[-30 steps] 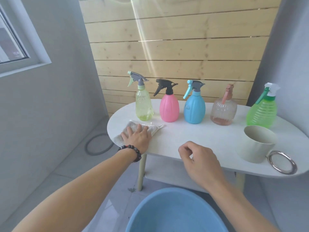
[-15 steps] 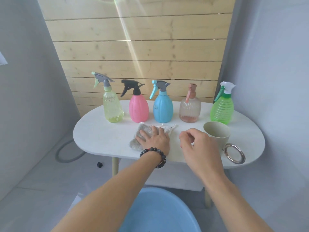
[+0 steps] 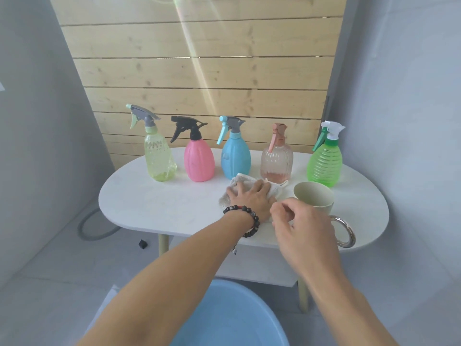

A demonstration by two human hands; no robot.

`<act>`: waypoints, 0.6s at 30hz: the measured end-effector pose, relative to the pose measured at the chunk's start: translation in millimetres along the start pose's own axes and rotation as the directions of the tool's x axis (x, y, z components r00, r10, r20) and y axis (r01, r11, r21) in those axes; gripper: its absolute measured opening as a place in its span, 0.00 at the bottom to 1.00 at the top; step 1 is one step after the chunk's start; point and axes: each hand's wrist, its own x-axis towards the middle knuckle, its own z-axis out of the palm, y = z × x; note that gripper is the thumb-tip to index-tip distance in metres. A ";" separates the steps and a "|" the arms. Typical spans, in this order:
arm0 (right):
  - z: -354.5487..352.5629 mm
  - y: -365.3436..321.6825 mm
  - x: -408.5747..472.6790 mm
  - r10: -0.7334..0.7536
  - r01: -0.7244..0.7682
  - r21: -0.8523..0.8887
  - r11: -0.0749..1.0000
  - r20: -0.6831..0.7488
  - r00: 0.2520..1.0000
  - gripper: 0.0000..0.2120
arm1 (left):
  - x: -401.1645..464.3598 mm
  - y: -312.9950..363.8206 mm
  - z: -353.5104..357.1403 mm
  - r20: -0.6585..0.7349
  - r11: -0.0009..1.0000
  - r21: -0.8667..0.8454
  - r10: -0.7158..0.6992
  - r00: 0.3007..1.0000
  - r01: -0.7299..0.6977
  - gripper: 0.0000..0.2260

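While left hand [image 3: 252,199] presses cloth [image 3: 276,190], right hand [image 3: 304,229] loosely curled.

Left hand [image 3: 252,199] flat, right hand [image 3: 303,229] half-curled
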 end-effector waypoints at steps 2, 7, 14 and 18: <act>3.9 -2.0 -1.1 0.001 -0.001 -0.005 1.000 0.013 1.000 0.14 | -5.3 -5.6 2.6 0.000 0.998 -0.010 -0.062 0.998 0.062 0.19; 20.2 -13.1 -5.3 0.003 -0.001 -0.030 1.000 0.038 0.999 0.15 | -29.9 -40.4 -2.5 -0.060 0.992 -0.015 -0.127 0.990 0.126 0.19; 26.4 -28.0 -9.6 -0.001 0.002 -0.061 0.998 0.020 1.000 0.15 | -80.5 -152.6 -6.9 -0.070 0.925 0.016 -0.378 0.923 0.380 0.22; 3.1 -22.9 -6.1 0.038 -0.041 -0.038 0.998 -0.070 0.997 0.14 | -93.3 -127.4 -3.7 -0.110 0.926 -0.059 -0.378 0.919 0.373 0.20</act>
